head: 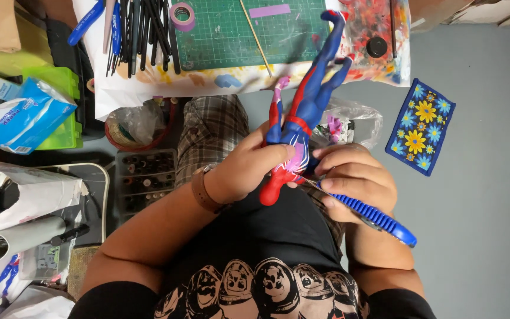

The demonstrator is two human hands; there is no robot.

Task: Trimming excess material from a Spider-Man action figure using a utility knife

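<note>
A red and blue action figure [305,109] lies head-down over my lap, its legs pointing up toward the table. My left hand [249,168], with a brown wristband, is shut around its torso and red arm. My right hand [355,180] grips a tool with a ribbed blue handle [379,220]. The tool's thin tip touches the figure's upper body, where a pink patch shows.
A green cutting mat [231,35] with purple tape roll [182,15], a row of black brushes [143,32] and a paint-stained palette [373,29] lie on the table ahead. A flowered blue cloth [423,127] lies on the grey floor to the right. Boxes and bags crowd the left.
</note>
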